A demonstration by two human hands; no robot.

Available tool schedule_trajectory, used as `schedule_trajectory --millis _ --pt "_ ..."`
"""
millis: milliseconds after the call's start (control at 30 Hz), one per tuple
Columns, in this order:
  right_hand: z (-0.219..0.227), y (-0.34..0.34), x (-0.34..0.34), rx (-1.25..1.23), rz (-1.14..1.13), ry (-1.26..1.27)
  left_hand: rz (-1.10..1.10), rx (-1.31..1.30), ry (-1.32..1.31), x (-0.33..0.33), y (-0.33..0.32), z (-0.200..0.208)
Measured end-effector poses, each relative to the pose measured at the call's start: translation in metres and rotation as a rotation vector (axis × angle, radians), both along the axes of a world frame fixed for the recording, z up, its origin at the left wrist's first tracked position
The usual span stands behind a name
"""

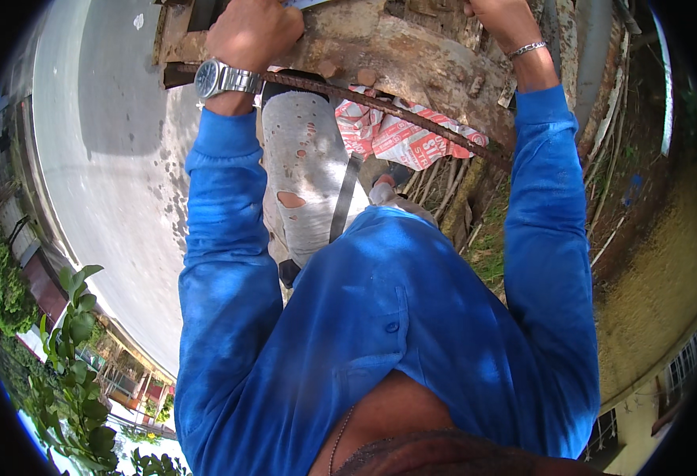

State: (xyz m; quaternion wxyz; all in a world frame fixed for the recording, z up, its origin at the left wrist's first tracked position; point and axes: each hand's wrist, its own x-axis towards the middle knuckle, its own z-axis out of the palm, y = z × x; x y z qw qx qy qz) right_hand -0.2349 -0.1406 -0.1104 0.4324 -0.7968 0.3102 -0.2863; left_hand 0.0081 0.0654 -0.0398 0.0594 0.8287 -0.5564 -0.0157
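Observation:
My left hand (255,33), with a steel watch on its wrist, is at the top edge over a rusty, worn slab (420,55). It looks curled closed, but what it holds, if anything, is hidden. A sliver of a pale blue-white thing (305,2) shows beside it. My right hand (506,20), wearing a chain bracelet, reaches past the top edge at the right of the slab, its fingers mostly cut off. A rusty ribbed steel bar (388,107) slants from under my left wrist toward my right forearm.
A crumpled red-and-white printed sack (420,131) lies below the bar. My leg in torn grey trousers (305,170) is beside it. Thin sticks (444,186) lie on the ground. Pavement (118,103) stretches to the left; a yellowish wall (658,262) stands at the right.

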Motion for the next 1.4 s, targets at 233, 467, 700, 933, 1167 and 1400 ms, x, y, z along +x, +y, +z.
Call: schedule_trajectory --millis 233,467,700,933,1167,1400 --pt "0.063 0.057 -0.002 0.470 -0.161 0.049 0.114 0.057 -0.044 -0.010 -0.003 0.008" --pt "0.045 0.047 0.021 -0.189 -0.080 0.033 0.141 0.092 -0.054 -0.014 -0.006 0.013" --pt "0.027 0.034 0.045 0.239 -0.172 0.231 0.205 0.121 -0.039 -0.019 -0.011 0.017" --pt "-0.021 0.017 0.041 0.576 -0.053 -0.001 0.199 0.143 -0.043 -0.026 -0.020 0.034" --pt "-0.005 0.027 0.044 0.447 -0.101 0.063 0.186 0.150 -0.153 -0.009 -0.024 0.009" --pt "-0.010 0.029 0.045 0.432 -0.076 0.041 0.120 0.098 -0.255 -0.010 -0.020 0.012"
